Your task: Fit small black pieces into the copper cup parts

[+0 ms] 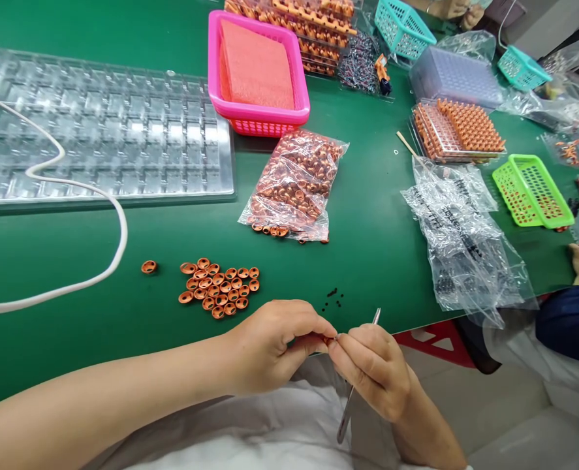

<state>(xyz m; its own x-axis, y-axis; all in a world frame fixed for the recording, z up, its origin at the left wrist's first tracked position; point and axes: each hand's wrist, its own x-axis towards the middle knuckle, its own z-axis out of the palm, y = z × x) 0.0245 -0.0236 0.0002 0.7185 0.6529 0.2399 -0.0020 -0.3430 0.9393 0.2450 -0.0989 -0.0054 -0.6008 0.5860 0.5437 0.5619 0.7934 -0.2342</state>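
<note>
1. The left hand (274, 346) has thumb and fingertips pinched together on a small orange piece (328, 340); most of it is hidden by the fingers.
2. The right hand (375, 372) is curled closed around tweezers (346, 416), its fingertips meeting the same piece. Whether they grip it or only press on it cannot be told.
3. The piece sits at the near edge of the green counter (377, 215), with the person's clothing (250, 427) below. A slip of the pinch could drop it into the lap or onto the floor.
4. The tweezers slant through the right hand while its fingertips are busy; a loosened curl might let them slide out, or an end could scratch the piece.
5. Tiny black bits (339, 303) lie loose just beyond the hands. A brushing knuckle could scatter them, and their size would make them hard to find.
6. Loose orange rings (213, 290) lie clustered near the left forearm, so a sweeping sleeve or wrist might spread them.
7. The white cable (124, 232) loops near one lone ring (149, 271); a tug could knock it away.
</note>
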